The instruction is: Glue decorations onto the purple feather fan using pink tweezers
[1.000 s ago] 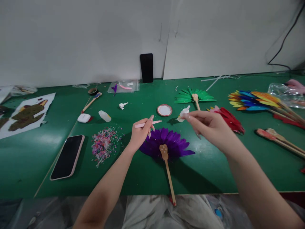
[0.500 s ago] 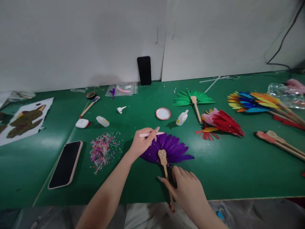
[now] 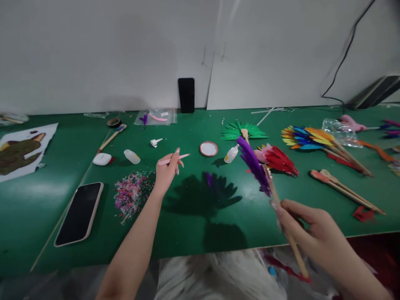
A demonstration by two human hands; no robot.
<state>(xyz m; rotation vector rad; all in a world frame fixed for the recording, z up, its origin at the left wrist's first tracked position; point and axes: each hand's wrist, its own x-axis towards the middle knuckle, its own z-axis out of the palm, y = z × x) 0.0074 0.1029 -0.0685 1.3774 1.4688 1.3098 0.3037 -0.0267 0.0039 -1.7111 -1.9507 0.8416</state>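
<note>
In my left hand is a slim pale-pink tool, which looks like tweezers, pinched over the table left of centre. My right hand grips the wooden handle of a purple feather fan, raised off the table and seen nearly edge-on. White beads dot the fan's wooden head. A loose purple feather lies on the green table, beside the fan's shadow. Closest to my left hand is a pile of colourful bits. Beyond it are a white lid with a red rim and a glue bottle.
A green feather fan, a red and pink one and multicoloured ones lie to the right, near wooden sticks. At left are a phone, a white case and another bottle. A second phone leans on the wall.
My right hand has lifted the purple fan off the table, moving right and turning it edge-on. A purple feather stays behind. My left hand has drawn slightly left with the pink tool.
</note>
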